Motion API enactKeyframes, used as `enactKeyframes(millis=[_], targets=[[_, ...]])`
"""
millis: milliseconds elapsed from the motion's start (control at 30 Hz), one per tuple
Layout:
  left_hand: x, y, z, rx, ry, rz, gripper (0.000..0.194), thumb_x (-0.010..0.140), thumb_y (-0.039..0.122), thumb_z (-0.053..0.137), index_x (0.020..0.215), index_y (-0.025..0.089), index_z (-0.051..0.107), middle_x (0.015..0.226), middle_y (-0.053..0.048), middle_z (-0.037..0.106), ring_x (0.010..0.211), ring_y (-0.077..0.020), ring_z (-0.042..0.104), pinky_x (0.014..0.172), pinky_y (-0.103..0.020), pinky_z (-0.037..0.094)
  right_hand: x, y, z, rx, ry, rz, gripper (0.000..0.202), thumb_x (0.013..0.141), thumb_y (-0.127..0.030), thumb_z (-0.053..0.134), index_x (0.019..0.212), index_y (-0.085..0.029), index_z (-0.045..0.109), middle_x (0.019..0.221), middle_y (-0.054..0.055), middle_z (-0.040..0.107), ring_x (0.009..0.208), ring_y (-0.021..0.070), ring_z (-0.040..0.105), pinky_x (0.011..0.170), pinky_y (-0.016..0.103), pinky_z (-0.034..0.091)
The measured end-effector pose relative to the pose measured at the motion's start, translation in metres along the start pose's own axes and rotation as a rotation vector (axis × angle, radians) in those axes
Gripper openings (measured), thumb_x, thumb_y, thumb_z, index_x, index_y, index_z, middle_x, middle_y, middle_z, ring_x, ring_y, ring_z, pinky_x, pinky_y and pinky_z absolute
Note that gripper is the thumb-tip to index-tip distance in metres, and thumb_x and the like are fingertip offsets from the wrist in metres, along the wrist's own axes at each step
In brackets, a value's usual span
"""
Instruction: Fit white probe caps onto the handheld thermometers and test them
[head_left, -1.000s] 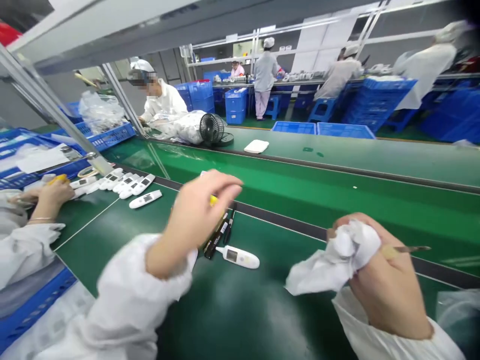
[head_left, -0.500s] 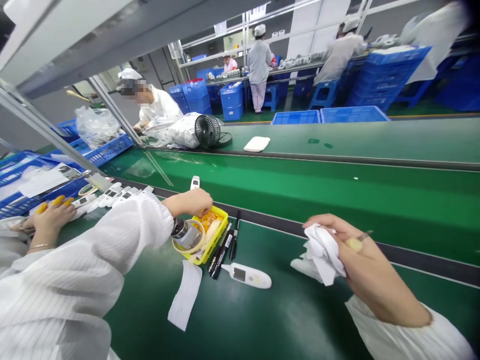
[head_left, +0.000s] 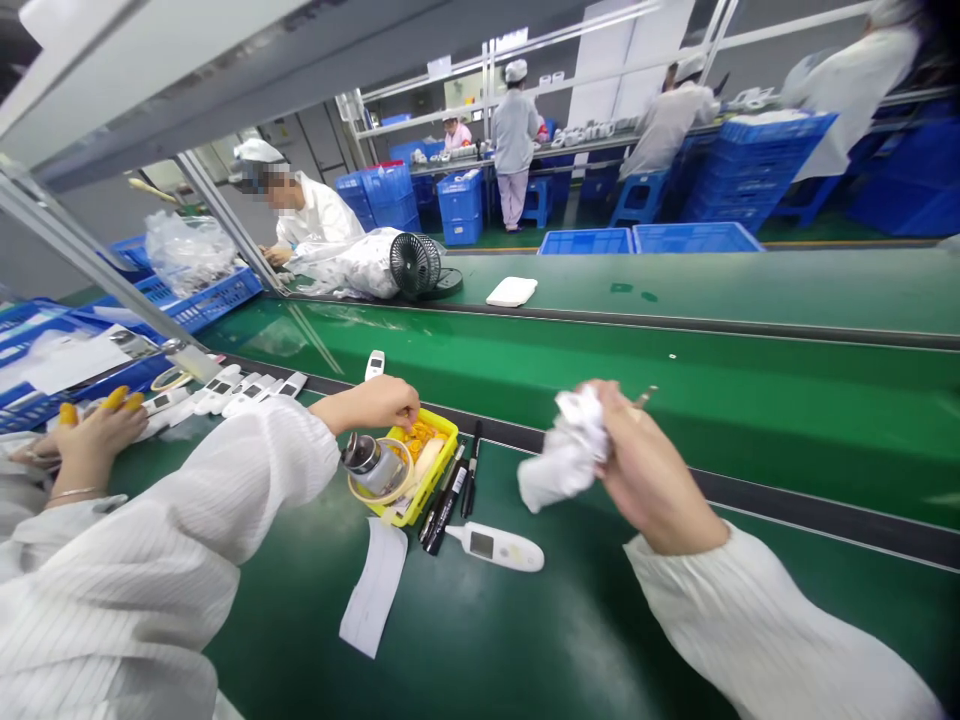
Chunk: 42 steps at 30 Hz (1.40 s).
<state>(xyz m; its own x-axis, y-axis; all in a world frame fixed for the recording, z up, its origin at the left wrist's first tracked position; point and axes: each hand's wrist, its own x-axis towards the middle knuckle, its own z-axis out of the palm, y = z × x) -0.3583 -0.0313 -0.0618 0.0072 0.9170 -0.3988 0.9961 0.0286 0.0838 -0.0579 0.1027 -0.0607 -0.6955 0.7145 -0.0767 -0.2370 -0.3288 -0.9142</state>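
My left hand (head_left: 381,402) reaches to the back of a small yellow basket (head_left: 444,462), its fingertips pinched together over orange rubber pieces (head_left: 421,440) that look like finger cots. What the fingertips hold, if anything, is hidden. In the basket stand a clear bottle with a dark cap (head_left: 365,455) and a ring of tape (head_left: 406,473). My right hand (head_left: 637,465) grips a crumpled white cloth (head_left: 566,450), blurred, above the table; a thin pointed tool (head_left: 646,396) sticks out behind the hand. A white thermometer (head_left: 496,546) with a small screen lies between my hands.
Black marker pens (head_left: 446,510) lie beside the basket, and a paper strip (head_left: 373,590) lies in front. Several white thermometers (head_left: 251,392) line the left, near a co-worker's hand (head_left: 101,435) with yellow finger cots. Beyond the green belt (head_left: 750,400) stands a black fan (head_left: 416,265).
My right hand has moved left and up with the white cloth, closer to the basket. My left hand stays at the basket, shifted only slightly.
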Motion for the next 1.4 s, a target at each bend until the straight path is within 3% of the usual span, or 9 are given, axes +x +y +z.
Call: enactKeyframes(millis=[167, 300, 433, 567, 733, 900, 1000, 1133, 1400], targets=[[-0.013, -0.006, -0.001, -0.162, -0.011, -0.082, 0.026, 0.096, 0.035, 0.062, 0.107, 0.013, 0.065, 0.100, -0.005, 0.068, 0.084, -0.0159, 0.067, 0.075, -0.034, 0.059, 0.033, 0.032, 0.067, 0.000, -0.069, -0.053, 0.026, 0.094, -0.048, 0.058, 0.098, -0.026, 0.046, 0.068, -0.009, 0.049, 0.047, 0.0055, 0.043, 0.042, 0.016, 0.038], [-0.013, -0.001, 0.006, -0.230, -0.015, -0.130, 0.027, 0.095, 0.035, 0.063, 0.109, 0.013, 0.064, 0.103, -0.006, 0.068, 0.086, -0.0169, 0.067, 0.075, -0.034, 0.059, 0.051, 0.079, 0.101, -0.122, -0.187, 0.094, 0.014, 0.098, -0.030, 0.057, 0.103, -0.017, 0.058, 0.087, -0.001, 0.062, 0.068, 0.0084, 0.060, 0.062, 0.023, 0.054], [-0.015, 0.005, 0.008, -0.292, -0.007, -0.138, 0.029, 0.094, 0.035, 0.064, 0.112, 0.013, 0.065, 0.109, -0.006, 0.067, 0.091, -0.0194, 0.067, 0.077, -0.036, 0.059, 0.056, 0.105, 0.100, -0.254, -0.291, 0.197, 0.032, 0.096, -0.035, 0.061, 0.121, -0.016, 0.062, 0.119, 0.009, 0.065, 0.099, 0.0193, 0.066, 0.084, 0.039, 0.058], [-0.026, 0.006, -0.004, -0.386, 0.050, -0.165, 0.027, 0.094, 0.035, 0.064, 0.108, 0.013, 0.066, 0.104, -0.005, 0.068, 0.087, -0.0179, 0.067, 0.076, -0.035, 0.059, 0.062, 0.102, 0.092, -0.283, -0.291, 0.137, 0.033, 0.096, -0.036, 0.060, 0.124, -0.017, 0.061, 0.123, 0.009, 0.064, 0.103, 0.0206, 0.065, 0.087, 0.042, 0.057], [-0.057, 0.016, -0.034, -0.556, 0.297, -0.237, 0.025, 0.093, 0.037, 0.066, 0.098, 0.012, 0.068, 0.086, -0.003, 0.071, 0.073, -0.0141, 0.068, 0.072, -0.032, 0.059, 0.065, 0.094, 0.099, -0.297, -0.341, -0.005, 0.037, 0.097, -0.037, 0.060, 0.127, -0.016, 0.058, 0.122, 0.009, 0.064, 0.102, 0.0206, 0.066, 0.085, 0.041, 0.058], [-0.092, 0.072, -0.057, -0.727, 0.634, -0.228, 0.045, 0.081, 0.045, 0.073, 0.113, 0.013, 0.072, 0.087, -0.007, 0.078, 0.070, -0.0169, 0.072, 0.068, -0.029, 0.060, 0.051, 0.085, 0.102, -0.515, -0.507, -0.112, 0.027, 0.096, -0.035, 0.061, 0.115, -0.017, 0.065, 0.120, 0.008, 0.066, 0.105, 0.0205, 0.065, 0.092, 0.043, 0.055], [-0.104, 0.119, -0.060, -0.786, 0.762, -0.187, 0.037, 0.079, 0.044, 0.074, 0.104, 0.015, 0.078, 0.086, -0.007, 0.079, 0.068, -0.0166, 0.072, 0.065, -0.026, 0.060, 0.039, 0.062, 0.090, -0.598, -0.545, -0.221, 0.012, 0.093, -0.024, 0.061, 0.097, -0.016, 0.070, 0.109, 0.008, 0.070, 0.105, 0.0212, 0.063, 0.097, 0.041, 0.048], [-0.104, 0.172, -0.056, -0.939, 0.925, -0.051, 0.016, 0.075, 0.027, 0.079, 0.090, 0.021, 0.081, 0.073, -0.003, 0.078, 0.058, -0.0152, 0.071, 0.055, -0.022, 0.059, 0.025, 0.021, 0.070, -0.614, -0.553, -0.286, 0.019, 0.095, -0.024, 0.050, 0.092, -0.017, 0.067, 0.083, 0.003, 0.069, 0.075, 0.0154, 0.060, 0.072, 0.029, 0.046], [-0.079, 0.209, -0.048, -1.074, 1.054, 0.004, 0.012, 0.071, 0.022, 0.082, 0.083, 0.020, 0.081, 0.059, -0.002, 0.073, 0.050, -0.0169, 0.069, 0.053, -0.026, 0.062, 0.005, -0.001, 0.031, -0.577, -0.437, -0.325, 0.026, 0.098, -0.035, 0.041, 0.091, -0.019, 0.059, 0.070, -0.002, 0.061, 0.054, 0.0104, 0.047, 0.055, 0.023, 0.038]])
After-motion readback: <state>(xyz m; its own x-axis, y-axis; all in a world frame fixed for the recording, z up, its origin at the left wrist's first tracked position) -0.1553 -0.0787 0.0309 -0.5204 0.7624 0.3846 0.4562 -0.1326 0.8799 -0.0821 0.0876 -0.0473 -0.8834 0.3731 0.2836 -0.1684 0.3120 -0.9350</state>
